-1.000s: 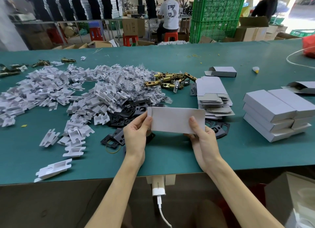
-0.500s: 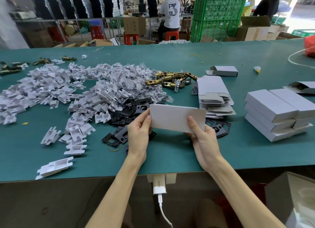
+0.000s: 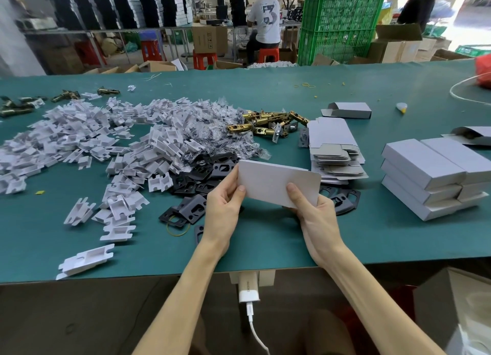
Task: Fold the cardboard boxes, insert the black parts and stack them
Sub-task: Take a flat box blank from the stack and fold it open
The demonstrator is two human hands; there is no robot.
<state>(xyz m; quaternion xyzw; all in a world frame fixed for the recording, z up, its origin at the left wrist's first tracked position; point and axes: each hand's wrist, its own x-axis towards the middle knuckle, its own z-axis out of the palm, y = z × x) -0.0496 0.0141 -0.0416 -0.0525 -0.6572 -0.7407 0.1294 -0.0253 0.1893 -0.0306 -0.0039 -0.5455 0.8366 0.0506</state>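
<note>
The fingers (image 3: 239,190) of the left hand (image 3: 224,207) pinch the left end of a white cardboard box (image 3: 276,183), thumb on the near face and the others curled behind it; the right hand (image 3: 317,217) clamps the right end the same way, its thumb lying flat on the near face and the rest hidden behind the card. The box is held off the tabletop (image 3: 265,237) between the two hands, tilted so that its right end sits lower, and only one plain face of it shows, so whether it is folded up or flat cannot be told. Just behind and below it lie the black parts (image 3: 212,168), flat dark plates with cut-outs, spread in a loose heap that reaches out to both sides of the box. A yellow rubber band (image 3: 176,228) lies beside the nearest plates. To the right of the box stands a stack of flat box blanks (image 3: 334,152), and further right a stack of finished boxes (image 3: 430,176), three layers high. Left of the plates a wide heap of white plastic inserts (image 3: 79,142) covers the tabletop, with clear bags (image 3: 212,126) piled at its right edge and brass latches (image 3: 268,126) just beyond them. A half-folded box (image 3: 348,110) lies further back
</note>
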